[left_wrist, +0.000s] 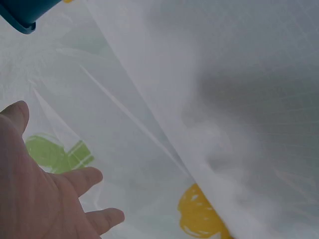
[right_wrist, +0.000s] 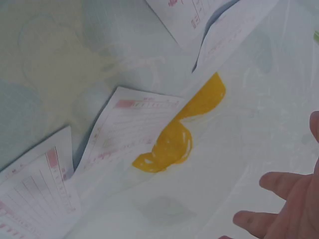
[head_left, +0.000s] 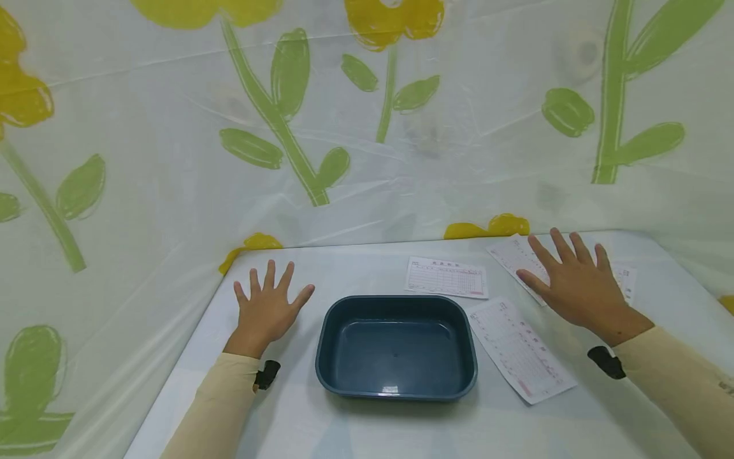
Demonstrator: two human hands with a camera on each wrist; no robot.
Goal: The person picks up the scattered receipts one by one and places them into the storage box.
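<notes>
A dark blue rectangular tub [head_left: 395, 357] with nothing in it stands at the middle of the table in the head view. My left hand [head_left: 266, 315], fingers spread, is held to its left and grips nothing. On the far right my right hand [head_left: 582, 290] is also spread, over two printed paper slips [head_left: 516, 255], and partly hides them. Another slip [head_left: 447, 278] lies behind the tub, and one more [head_left: 522, 350] lies slanted at its right side. In the left wrist view the left hand [left_wrist: 40, 194] shows straight fingers; the right wrist view shows part of the right hand [right_wrist: 289, 204].
The table [head_left: 275, 414] has a pale cover. A white plastic sheet [head_left: 172, 159] printed with yellow flowers and green stems hangs along the back and sides. Dark bands [head_left: 267, 375] sit at both wrists.
</notes>
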